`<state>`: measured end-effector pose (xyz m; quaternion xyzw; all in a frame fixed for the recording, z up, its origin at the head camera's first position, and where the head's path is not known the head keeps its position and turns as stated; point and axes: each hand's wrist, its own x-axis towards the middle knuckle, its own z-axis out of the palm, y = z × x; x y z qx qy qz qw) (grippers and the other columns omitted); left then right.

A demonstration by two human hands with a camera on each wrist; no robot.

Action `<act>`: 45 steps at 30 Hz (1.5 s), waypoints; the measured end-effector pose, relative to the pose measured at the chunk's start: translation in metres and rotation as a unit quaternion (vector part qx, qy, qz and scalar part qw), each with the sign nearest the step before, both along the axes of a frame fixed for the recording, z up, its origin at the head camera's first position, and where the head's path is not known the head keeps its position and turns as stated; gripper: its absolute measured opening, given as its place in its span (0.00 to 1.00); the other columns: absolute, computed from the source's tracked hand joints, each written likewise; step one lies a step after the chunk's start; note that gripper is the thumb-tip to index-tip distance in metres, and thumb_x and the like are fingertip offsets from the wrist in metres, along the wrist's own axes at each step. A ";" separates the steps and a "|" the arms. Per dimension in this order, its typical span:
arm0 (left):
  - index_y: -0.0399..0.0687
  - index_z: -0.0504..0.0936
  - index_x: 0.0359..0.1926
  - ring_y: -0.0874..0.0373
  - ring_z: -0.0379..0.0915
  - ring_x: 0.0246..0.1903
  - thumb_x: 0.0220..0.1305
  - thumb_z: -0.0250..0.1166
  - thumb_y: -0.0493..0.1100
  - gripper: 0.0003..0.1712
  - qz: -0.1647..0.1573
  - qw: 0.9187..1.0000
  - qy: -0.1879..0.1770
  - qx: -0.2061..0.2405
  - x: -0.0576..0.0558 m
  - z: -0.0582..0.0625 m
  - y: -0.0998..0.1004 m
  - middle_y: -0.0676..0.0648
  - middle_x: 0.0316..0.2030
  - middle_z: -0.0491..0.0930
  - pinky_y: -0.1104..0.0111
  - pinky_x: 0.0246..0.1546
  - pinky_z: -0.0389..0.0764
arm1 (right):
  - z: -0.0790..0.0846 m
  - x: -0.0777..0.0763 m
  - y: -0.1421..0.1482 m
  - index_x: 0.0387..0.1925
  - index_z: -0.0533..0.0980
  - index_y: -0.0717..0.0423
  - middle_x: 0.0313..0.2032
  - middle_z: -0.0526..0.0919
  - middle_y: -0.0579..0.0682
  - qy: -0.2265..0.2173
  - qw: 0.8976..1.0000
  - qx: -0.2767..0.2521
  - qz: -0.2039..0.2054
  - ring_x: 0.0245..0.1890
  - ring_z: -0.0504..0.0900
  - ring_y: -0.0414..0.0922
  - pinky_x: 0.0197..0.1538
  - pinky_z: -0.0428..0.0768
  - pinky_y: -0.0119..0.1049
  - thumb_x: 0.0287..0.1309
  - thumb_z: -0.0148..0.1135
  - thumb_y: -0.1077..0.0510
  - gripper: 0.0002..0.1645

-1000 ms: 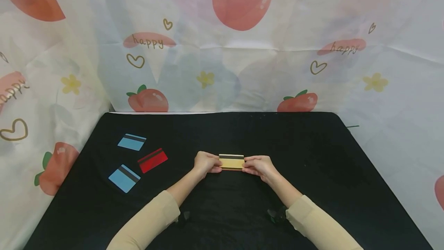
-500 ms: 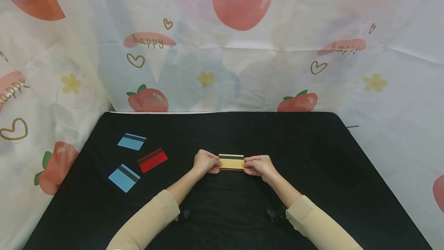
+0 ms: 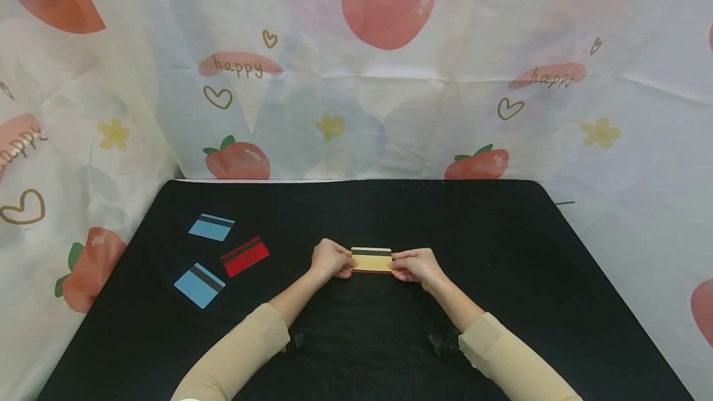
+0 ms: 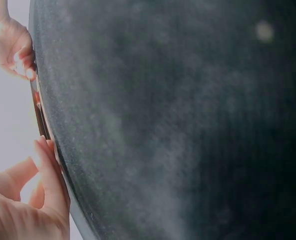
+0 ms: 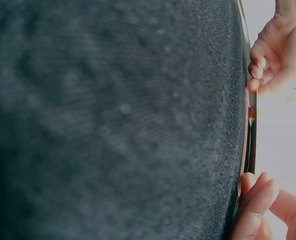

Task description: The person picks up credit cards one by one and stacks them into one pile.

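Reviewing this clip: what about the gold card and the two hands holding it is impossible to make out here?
- Head view: the gold card's short ends are covered by the left hand and right hand; any print is too small to read.
- Left wrist view: black cloth fills the picture, blurred; the card shows only edge-on.
- Right wrist view: likewise; the right hand is cut off by the frame's corner.

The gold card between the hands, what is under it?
The gold card, pinched by the left hand and right hand, sits over the black tablecloth; what lies directly beneath is covered.
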<state>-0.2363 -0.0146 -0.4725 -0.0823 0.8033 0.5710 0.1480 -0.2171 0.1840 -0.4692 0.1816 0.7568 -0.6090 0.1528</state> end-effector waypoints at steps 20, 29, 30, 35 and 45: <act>0.35 0.84 0.28 0.62 0.72 0.07 0.40 0.73 0.30 0.09 0.010 0.999 0.012 -0.030 0.003 0.001 0.000 0.45 0.12 0.78 0.71 0.11 0.78 | -0.003 0.001 0.001 0.42 0.79 0.69 0.17 0.81 0.51 0.011 1.000 0.010 0.004 0.13 0.78 0.37 0.19 0.78 0.26 0.46 0.67 0.68 0.17; 0.37 0.84 0.27 0.63 0.71 0.07 0.39 0.74 0.31 0.09 0.008 0.998 0.030 -0.048 0.001 -0.003 0.001 0.46 0.12 0.78 0.71 0.10 0.77 | -0.002 0.002 0.000 0.41 0.78 0.69 0.17 0.81 0.51 0.013 1.000 0.019 0.006 0.13 0.78 0.37 0.18 0.78 0.25 0.45 0.67 0.68 0.17; 0.37 0.84 0.27 0.63 0.71 0.07 0.39 0.74 0.31 0.09 0.009 0.998 0.029 -0.047 0.001 -0.004 0.001 0.46 0.12 0.78 0.71 0.10 0.77 | -0.002 0.002 0.000 0.41 0.78 0.69 0.17 0.81 0.51 0.013 1.000 0.019 0.006 0.13 0.78 0.37 0.19 0.78 0.25 0.45 0.67 0.68 0.17; 0.37 0.84 0.27 0.63 0.71 0.07 0.39 0.74 0.31 0.10 0.012 0.999 0.025 -0.041 0.001 -0.004 0.000 0.46 0.13 0.78 0.71 0.10 0.78 | -0.003 0.001 0.001 0.41 0.78 0.69 0.17 0.81 0.51 0.011 1.000 0.011 0.003 0.13 0.78 0.38 0.18 0.78 0.25 0.45 0.67 0.69 0.17; 0.37 0.85 0.28 0.62 0.71 0.07 0.41 0.73 0.31 0.09 0.010 1.000 0.014 -0.014 0.002 -0.001 -0.003 0.46 0.13 0.78 0.70 0.11 0.78 | -0.001 0.000 0.002 0.42 0.77 0.69 0.18 0.81 0.51 -0.003 1.000 0.000 0.005 0.13 0.78 0.38 0.18 0.78 0.26 0.46 0.67 0.68 0.18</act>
